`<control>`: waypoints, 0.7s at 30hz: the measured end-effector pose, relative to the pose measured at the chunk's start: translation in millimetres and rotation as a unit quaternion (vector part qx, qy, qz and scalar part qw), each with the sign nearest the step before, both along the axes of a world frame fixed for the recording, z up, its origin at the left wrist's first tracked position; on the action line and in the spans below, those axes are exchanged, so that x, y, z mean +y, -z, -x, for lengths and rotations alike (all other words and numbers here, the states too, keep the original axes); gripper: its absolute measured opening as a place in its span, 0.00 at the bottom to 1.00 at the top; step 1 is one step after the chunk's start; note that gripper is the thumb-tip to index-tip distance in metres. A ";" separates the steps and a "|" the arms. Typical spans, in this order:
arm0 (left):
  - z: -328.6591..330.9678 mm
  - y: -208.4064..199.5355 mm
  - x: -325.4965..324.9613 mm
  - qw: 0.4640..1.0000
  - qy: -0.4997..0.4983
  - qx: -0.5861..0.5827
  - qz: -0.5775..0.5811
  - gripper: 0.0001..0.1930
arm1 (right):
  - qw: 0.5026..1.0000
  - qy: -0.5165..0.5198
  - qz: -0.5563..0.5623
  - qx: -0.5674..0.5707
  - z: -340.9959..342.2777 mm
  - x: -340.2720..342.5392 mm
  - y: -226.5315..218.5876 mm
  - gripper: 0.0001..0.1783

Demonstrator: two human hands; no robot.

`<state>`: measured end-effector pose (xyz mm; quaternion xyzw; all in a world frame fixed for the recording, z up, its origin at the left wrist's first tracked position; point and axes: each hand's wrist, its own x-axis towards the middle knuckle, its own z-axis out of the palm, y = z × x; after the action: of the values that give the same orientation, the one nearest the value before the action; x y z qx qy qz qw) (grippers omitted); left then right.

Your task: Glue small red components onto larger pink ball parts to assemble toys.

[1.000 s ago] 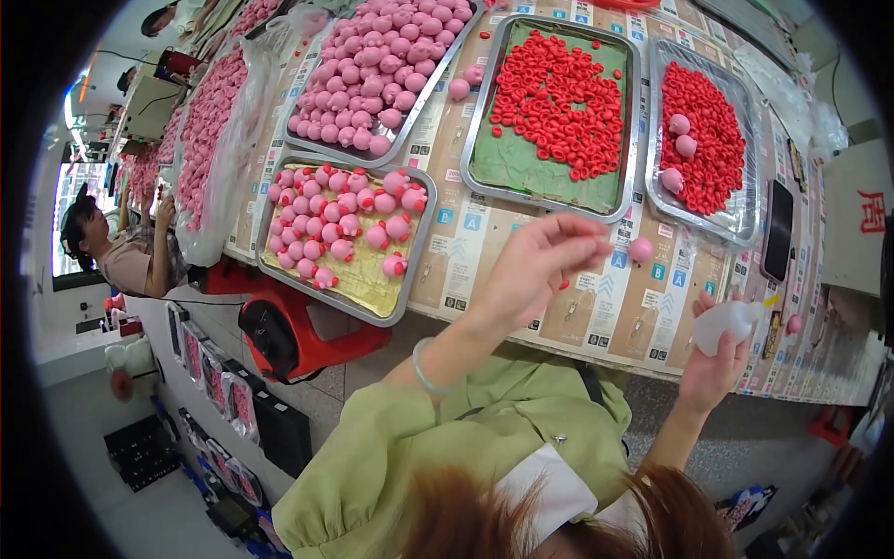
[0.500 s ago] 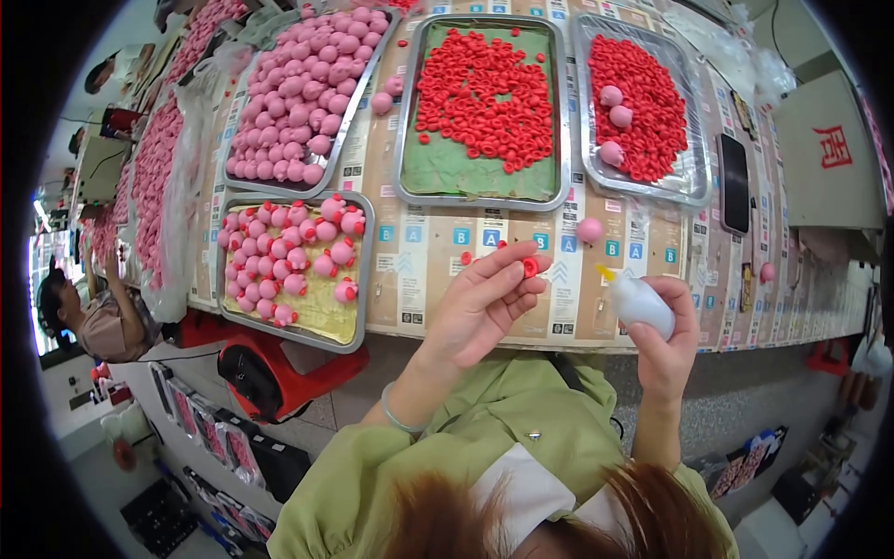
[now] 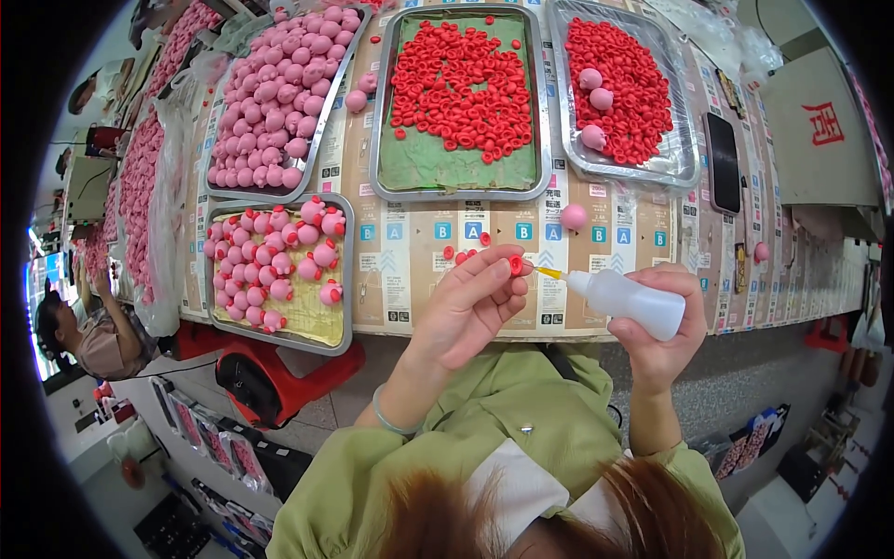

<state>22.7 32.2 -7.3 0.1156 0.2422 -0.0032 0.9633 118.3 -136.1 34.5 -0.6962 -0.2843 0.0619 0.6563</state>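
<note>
Head view shows the left hand (image 3: 470, 307) pinching a small red cap (image 3: 515, 265) between thumb and fingertips, held up over the near edge of the counter (image 3: 419, 270). The right hand (image 3: 666, 326) is wrapped around a white squeeze bottle (image 3: 626, 300), whose yellow nozzle (image 3: 548, 273) points left and nearly touches the cap.

To do this step well, I judge that the cap should stay steady with its open side turned toward the nozzle, and the bottle should be squeezed gently so only a small drop lands inside. Too hard a squeeze could run glue onto the fingertips. Bracing the two hands close together would help keep the tip on target.

So the cap lies in the left hand's grip, just left of the nozzle tip, with the bottle's body further right in the closed right hand. Both are in the air above the counter's near edge, not resting on it.

On the counter just beyond the hands lie a few loose red caps (image 3: 466, 250) and a pink ball (image 3: 574, 216). Toward the far edge stands a tray (image 3: 382, 140) of red caps, another at the far right with caps and three pink balls, and trays of pink balls to the left.
</note>
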 end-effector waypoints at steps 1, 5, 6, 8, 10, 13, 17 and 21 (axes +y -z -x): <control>0.3 0.8 -0.1 1.000 0.001 0.000 -0.004 0.12 | 1.000 0.014 0.012 0.019 0.9 0.5 0.0 0.22; 1.1 0.4 -0.7 1.000 0.008 0.004 -0.011 0.12 | 0.999 0.017 0.027 0.030 0.9 1.3 2.1 0.22; 1.1 0.6 -0.8 1.000 0.010 0.002 -0.012 0.13 | 0.999 0.020 0.033 0.031 0.6 1.3 2.4 0.21; 1.5 0.7 -0.8 1.000 0.012 0.000 -0.012 0.13 | 0.998 0.022 0.040 0.033 0.0 1.2 3.7 0.21; 2.2 0.8 -0.7 1.000 0.013 -0.002 -0.012 0.13 | 0.999 0.010 0.033 0.032 -0.9 0.4 5.2 0.23; 2.4 2.6 0.0 1.000 0.014 -0.005 -0.011 0.13 | 0.999 0.009 0.035 0.009 -1.2 1.6 5.0 0.22; 2.4 4.6 -0.6 1.000 0.006 -0.007 -0.016 0.12 | 0.999 0.005 0.041 -0.001 -0.2 2.6 2.8 0.22; 1.6 4.6 -1.0 1.000 -0.006 0.003 -0.015 0.11 | 0.998 0.002 0.060 0.020 2.5 2.1 0.8 0.20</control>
<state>21.1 31.2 -11.9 0.1281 0.2458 0.0059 0.9608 115.7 -134.0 33.7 -0.7336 -0.2653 0.0911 0.6190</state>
